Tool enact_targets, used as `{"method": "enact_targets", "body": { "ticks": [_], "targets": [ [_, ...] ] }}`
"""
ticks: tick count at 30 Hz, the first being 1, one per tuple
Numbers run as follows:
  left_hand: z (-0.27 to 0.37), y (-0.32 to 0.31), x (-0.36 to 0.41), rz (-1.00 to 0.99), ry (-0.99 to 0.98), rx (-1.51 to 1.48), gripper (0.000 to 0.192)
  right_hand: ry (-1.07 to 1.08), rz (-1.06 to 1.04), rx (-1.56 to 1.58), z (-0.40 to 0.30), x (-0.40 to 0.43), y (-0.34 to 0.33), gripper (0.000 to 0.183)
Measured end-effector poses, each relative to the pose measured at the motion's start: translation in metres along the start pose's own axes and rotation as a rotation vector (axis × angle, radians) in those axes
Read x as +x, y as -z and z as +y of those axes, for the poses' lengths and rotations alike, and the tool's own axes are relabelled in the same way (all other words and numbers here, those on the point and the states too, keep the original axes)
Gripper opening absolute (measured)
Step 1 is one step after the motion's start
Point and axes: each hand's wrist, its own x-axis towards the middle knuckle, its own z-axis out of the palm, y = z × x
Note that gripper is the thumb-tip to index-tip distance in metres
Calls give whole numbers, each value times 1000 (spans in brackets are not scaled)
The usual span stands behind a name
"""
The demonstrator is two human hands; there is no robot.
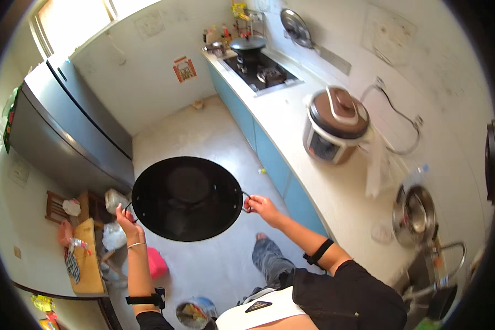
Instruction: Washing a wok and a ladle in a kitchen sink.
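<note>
A large black two-handled wok (187,198) is held up over the floor in front of me, its dark inside facing the camera. My left hand (130,220) grips the wire loop handle on its left side. The loop handle on the other side is in my right hand (260,206), with the fingers curled round it. No food shows inside the wok. To its right runs a white countertop (288,136) over blue cabinets.
A gas hob (264,74) with a lidded pan (247,44) lies ahead. An electric pressure cooker (336,123) stands on the counter, near steel pans (414,216) and a sink (416,264). Left are a fridge (78,119) and wooden table (88,255); a bin (196,312) stands below.
</note>
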Motion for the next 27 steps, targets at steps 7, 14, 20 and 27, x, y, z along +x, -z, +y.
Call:
{"method": "enact_targets", "body": {
  "ticks": [7,14,20,27],
  "targets": [
    [8,-204,208,-74,142,279,28,-113,6,217,-86,263,36,16],
    [-90,-435,420,-349,338,419,34,96,126,198,-132,479,147,13],
    [-223,-655,515,-722,659,541,20,196,653,3,-228,560,267,17],
    [-382,-896,501,-1120,671,550,13,211,1189,-100,-299,571,398,18]
  ]
}}
